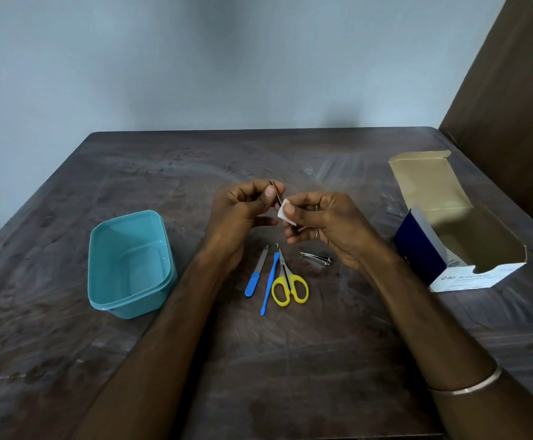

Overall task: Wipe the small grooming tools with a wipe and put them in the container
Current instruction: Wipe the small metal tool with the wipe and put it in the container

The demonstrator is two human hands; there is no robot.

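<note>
White wipe [285, 212] in right hand [328, 227] touches left hand's [242, 211] tweezers [276, 193].

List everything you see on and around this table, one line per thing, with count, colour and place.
container: 1, teal, left on the table, nothing visible inside
nail file: 1, blue handle, between the forearms
slim tool: 1, blue, right of the nail file
scissors: 1, yellow handles, right of the slim tool
nail clipper: 1, silver, under the right hand
swab box: 1, blue and white, open, right on the table
table: 1, dark wood
thin metal tool: 1, dark, held up
wipe: 1, white, against the thin metal tool
bangle: 1, silver, right wrist
left hand: pinches the thin metal tool
right hand: pinches the wipe
</note>
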